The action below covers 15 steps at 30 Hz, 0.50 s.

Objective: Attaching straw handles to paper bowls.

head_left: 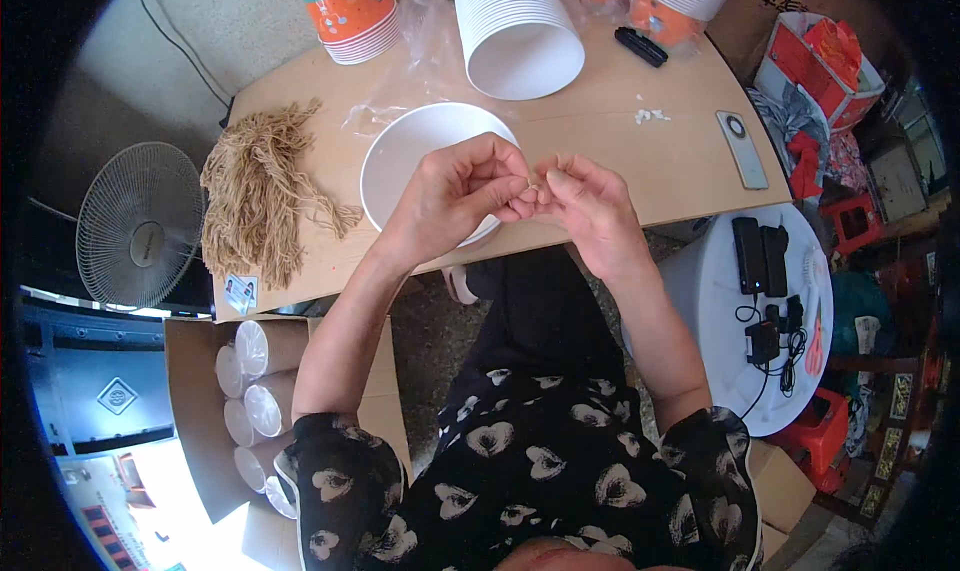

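Note:
My left hand (455,193) and my right hand (590,206) meet over the front edge of the table. The fingertips of both are pinched on a thin tan cord (531,184), of which only a small looped bit shows. Below and behind my left hand sits a large white paper tub (405,161), partly hidden by that hand. To the left lies a thick tangled bundle of tan cords (265,186), its strands trailing toward the tub.
A stack of white tubs (525,61) lies at the back, near orange-printed tubs (350,16). A black stapler-like object (641,46), white scraps (652,116) and a phone (741,149) are on the table. A fan (142,226) stands left; a carton (200,401) holds wrapped tubs.

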Motion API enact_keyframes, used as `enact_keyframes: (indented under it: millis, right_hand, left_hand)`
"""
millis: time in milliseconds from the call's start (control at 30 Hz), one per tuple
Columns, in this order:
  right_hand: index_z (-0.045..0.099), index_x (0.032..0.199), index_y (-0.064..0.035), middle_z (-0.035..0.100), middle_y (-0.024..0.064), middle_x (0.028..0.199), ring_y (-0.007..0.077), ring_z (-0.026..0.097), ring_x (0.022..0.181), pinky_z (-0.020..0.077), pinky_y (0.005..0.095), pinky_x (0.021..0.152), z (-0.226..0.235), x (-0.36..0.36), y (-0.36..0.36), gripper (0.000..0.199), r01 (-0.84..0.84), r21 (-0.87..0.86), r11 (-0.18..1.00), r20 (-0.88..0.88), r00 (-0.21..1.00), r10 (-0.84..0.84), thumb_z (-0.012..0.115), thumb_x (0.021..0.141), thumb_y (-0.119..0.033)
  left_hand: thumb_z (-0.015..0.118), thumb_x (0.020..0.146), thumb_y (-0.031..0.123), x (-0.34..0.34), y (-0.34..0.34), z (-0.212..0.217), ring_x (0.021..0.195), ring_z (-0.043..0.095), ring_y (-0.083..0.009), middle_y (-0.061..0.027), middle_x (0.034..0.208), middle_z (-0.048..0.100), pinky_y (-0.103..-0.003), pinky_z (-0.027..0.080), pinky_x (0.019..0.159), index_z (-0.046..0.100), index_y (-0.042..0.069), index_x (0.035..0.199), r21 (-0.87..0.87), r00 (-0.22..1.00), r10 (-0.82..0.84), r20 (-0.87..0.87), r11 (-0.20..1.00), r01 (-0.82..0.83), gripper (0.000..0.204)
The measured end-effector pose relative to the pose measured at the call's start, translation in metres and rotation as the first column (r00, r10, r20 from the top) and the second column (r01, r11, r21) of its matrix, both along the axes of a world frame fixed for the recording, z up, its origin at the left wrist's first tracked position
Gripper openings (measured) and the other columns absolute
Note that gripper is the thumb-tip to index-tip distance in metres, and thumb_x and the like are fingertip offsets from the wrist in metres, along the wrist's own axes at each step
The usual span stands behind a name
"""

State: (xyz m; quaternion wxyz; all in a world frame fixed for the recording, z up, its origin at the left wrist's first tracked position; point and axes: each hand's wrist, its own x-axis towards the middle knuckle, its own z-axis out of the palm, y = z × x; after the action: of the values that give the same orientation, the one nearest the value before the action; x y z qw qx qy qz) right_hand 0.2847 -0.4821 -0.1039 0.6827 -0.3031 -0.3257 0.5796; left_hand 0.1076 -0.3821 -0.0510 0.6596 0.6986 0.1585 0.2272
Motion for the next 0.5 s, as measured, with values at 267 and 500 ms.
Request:
enact_keyframes:
  millis: [267, 500]
  right_hand:
    - [0.064, 0.104, -0.0006, 0.067, 0.004, 0.096, 0.0102, 0.064, 0.088, 0.0516, 0.0248, 0.081, 0.004, 0.0, -0.001, 0.017, 0.059, 0.049, 0.997, 0.325, 0.943, -0.072, 0.069, 0.093, -0.013]
    - [0.063, 0.105, -0.002, 0.067, 0.005, 0.096, 0.0128, 0.063, 0.087, 0.0512, 0.0291, 0.083, -0.005, -0.004, -0.001, 0.015, 0.014, 0.0, 1.0, 0.055, 0.998, -0.014, 0.067, 0.094, -0.012]
  left_hand:
    - [0.06, 0.098, 0.003, 0.0, -0.001, 0.001, 0.086, 0.068, -0.0097, -0.0044, 0.09, 0.067, -0.023, 0.058, 0.075, 0.06, -0.002, 0.104, 0.01, 1.0, 0.004, -0.024, 1.0, -0.004, 0.007]
    - [0.061, 0.098, 0.001, -0.001, 0.002, -0.006, 0.09, 0.069, -0.012, -0.0056, 0.094, 0.067, -0.025, 0.058, 0.078, 0.06, -0.003, 0.103, -0.001, 0.999, -0.024, 0.038, 1.0, 0.024, 0.007]
